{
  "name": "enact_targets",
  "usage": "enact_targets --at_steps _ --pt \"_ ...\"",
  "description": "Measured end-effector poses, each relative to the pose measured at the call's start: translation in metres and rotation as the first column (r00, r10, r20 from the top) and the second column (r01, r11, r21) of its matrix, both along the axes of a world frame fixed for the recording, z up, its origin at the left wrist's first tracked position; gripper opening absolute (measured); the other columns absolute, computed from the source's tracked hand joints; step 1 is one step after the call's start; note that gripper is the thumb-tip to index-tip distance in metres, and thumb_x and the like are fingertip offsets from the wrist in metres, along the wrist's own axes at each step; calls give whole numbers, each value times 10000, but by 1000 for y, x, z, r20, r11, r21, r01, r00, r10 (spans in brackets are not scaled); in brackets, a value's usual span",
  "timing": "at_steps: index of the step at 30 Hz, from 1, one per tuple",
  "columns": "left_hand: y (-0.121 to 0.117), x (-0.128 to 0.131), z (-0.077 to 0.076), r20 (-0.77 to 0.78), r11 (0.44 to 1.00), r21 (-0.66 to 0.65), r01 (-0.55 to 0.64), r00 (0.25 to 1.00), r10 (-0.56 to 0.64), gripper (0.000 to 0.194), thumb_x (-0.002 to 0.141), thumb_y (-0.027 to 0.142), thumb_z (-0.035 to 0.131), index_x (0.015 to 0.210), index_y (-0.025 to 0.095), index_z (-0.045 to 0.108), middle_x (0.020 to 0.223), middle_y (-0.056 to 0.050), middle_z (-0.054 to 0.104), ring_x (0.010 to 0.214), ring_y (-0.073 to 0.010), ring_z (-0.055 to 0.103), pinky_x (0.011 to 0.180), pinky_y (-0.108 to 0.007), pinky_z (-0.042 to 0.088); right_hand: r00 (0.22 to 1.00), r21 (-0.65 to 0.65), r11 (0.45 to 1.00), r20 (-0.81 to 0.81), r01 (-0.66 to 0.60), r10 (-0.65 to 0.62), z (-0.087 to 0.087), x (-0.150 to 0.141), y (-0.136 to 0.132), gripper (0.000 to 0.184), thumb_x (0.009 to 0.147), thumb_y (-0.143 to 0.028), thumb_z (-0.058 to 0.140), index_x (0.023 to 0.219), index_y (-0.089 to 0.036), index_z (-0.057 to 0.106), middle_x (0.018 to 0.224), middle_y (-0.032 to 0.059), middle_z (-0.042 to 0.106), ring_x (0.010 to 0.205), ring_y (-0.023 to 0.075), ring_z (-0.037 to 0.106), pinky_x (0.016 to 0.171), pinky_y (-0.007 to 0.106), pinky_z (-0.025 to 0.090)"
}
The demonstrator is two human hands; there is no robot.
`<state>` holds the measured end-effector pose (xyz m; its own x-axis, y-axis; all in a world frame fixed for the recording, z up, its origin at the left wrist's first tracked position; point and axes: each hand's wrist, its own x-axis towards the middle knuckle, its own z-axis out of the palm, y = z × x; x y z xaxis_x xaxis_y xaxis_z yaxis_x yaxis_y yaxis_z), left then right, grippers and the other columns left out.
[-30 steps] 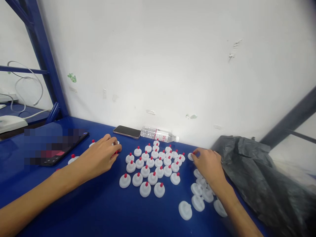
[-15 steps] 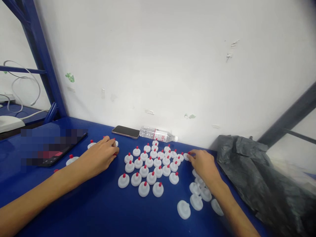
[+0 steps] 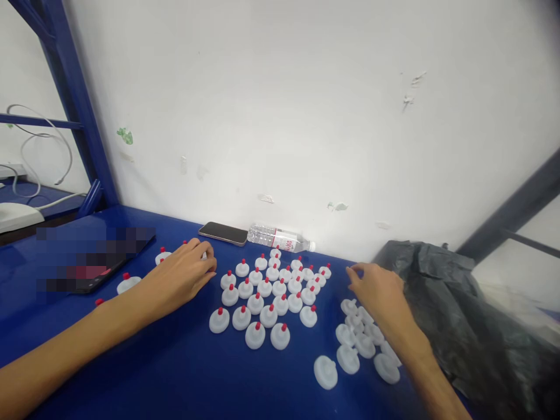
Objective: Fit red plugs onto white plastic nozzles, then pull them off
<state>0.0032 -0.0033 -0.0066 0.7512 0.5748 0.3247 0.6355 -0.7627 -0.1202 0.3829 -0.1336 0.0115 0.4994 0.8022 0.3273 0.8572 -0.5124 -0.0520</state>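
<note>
My left hand (image 3: 192, 268) hovers low over the left part of the table, its fingers bent in towards the thumb. Whatever lies between those fingertips, if anything, is hidden. Partly behind it are a few white round caps with red tips, such as the red-tipped cap (image 3: 163, 255). To the right of the main group, my right hand (image 3: 374, 291) has its thumb and forefinger apart and holds nothing visible. Nearest its fingertips stands a red-tipped cap (image 3: 325, 272) at the group's edge. Under and beside the right wrist lie several plain white caps (image 3: 347, 359) without red tips.
Several red-tipped caps (image 3: 255, 336) stand upright mid-table. Against the wall lie a phone (image 3: 223, 233) and a clear bottle (image 3: 280, 237). A dark plastic bag (image 3: 437, 303) is at the right. On the left is a partly blurred dark device (image 3: 100, 277); a blue post (image 3: 83, 99) rises behind.
My right hand has let go of a red-tipped cap at the group's right edge and moved right, parting its fingers. My left hand has shifted slightly right.
</note>
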Motion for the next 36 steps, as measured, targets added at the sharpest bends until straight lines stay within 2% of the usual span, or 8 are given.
enact_targets --at_steps 4,8,13,17,22,27,32,36 --pt "-5 2 3 90 1000 25 1 996 -3 250 975 242 480 845 182 684 1465 -122 383 1199 -318 451 973 -491 437 999 6 999 -2 50 -50 6 -7 -7 354 954 -400 448 956 -186 730 823 121 764 883 305 705 860 427 420" --pt "-7 4 6 171 999 32 20 985 -26 288 965 228 476 778 182 690 1610 -79 239 1367 -353 335 1015 -528 463 999 -8 999 -16 51 -52 8 -12 -9 378 969 -404 423 982 -170 720 822 124 762 856 286 707 847 408 423" --pt "-12 4 12 217 999 43 5 976 -14 285 943 208 493 771 190 719 1652 -32 208 1376 -359 362 728 -393 597 998 -19 998 -18 52 -52 12 -13 -8 371 977 -406 414 1037 -186 706 841 110 751 874 290 701 805 393 437" --pt "-16 6 16 216 995 78 -54 976 36 257 920 229 535 757 206 733 1650 5 243 1345 -345 430 421 -246 484 999 58 997 29 42 -44 17 -17 -9 352 972 -387 418 1181 -212 640 1021 132 683 880 283 681 723 357 450" --pt "-19 7 19 215 990 111 -82 975 56 262 930 239 539 766 211 741 1657 17 231 1368 -320 413 400 -219 446 998 181 981 -34 67 -62 20 -25 -12 356 985 -381 388 1256 -258 583 1133 142 517 783 220 652 658 320 457" --pt "-20 6 19 197 986 129 -107 977 80 269 945 263 528 767 213 722 1667 26 201 1389 -305 392 412 -219 439 995 171 983 -86 72 -58 22 -24 -15 395 992 -370 348 1299 -247 564 1048 135 547 763 217 654 672 325 469" --pt "-14 6 13 180 991 110 -81 982 61 292 960 318 480 808 206 702 1641 -63 271 1246 -319 558 425 -232 431 997 5 997 -2 72 -72 24 -22 -15 396 979 -420 363 1028 -215 698 837 121 678 741 280 672 638 359 448" --pt "-10 5 6 203 994 88 -67 978 48 278 994 344 422 961 228 673 1394 -104 597 1108 -286 658 587 -300 519 995 -105 990 27 95 -93 21 -23 -17 413 962 -498 400 920 -238 718 784 117 717 750 311 693 639 380 447"
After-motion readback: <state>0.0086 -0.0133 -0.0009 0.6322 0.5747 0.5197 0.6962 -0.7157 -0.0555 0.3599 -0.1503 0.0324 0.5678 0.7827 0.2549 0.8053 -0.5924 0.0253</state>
